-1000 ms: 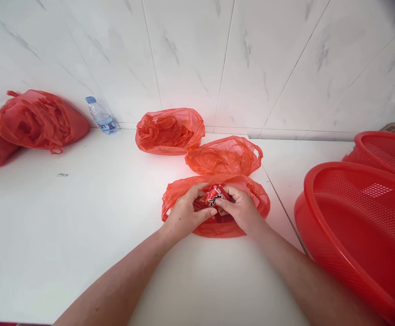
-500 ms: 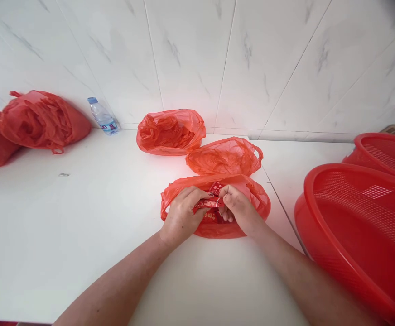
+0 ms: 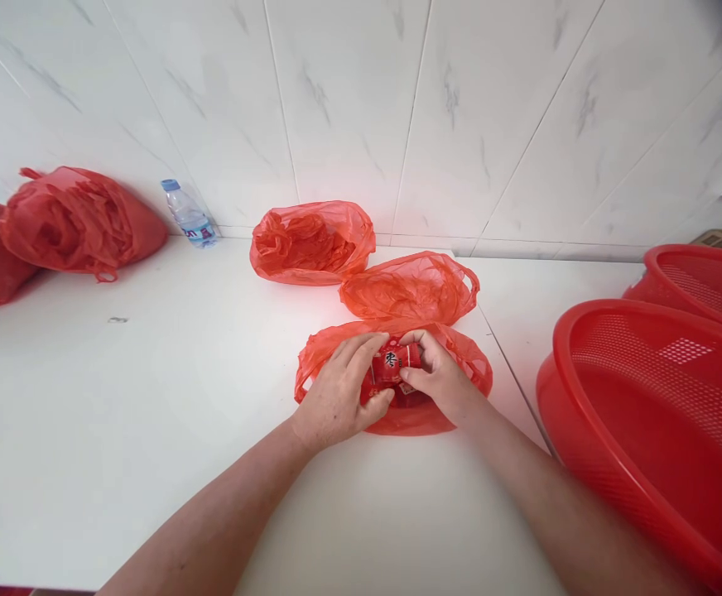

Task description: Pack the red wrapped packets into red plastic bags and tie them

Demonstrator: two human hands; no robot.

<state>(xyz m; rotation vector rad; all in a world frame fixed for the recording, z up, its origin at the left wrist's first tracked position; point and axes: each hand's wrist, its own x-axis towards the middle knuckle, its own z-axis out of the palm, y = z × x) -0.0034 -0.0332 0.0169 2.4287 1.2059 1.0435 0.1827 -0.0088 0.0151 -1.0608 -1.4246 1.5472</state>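
A red plastic bag [image 3: 423,420] lies with its mouth spread at the middle of the table, and both hands are over it. Between them is a small red packet [image 3: 387,370] printed with a dark character; the right end of this packet is pinched by my right hand [image 3: 439,377], thumb on top. My left hand [image 3: 342,389] curves along the packet's left side, thumb and fingers apart. Other red packets show partly beneath, inside the bag, mostly covered by my hands.
Behind are two more open red bags, a near one [image 3: 411,290] and a far one [image 3: 311,244]. Full red bags [image 3: 81,219] and a water bottle [image 3: 190,217] stand back left. Red plastic baskets [image 3: 569,364] occupy the right. A tiled wall [image 3: 348,108] closes the back.
The packet has turned so that its printed face shows upward. My left fingers have loosened and spread from it, while my right thumb has come onto its right end.
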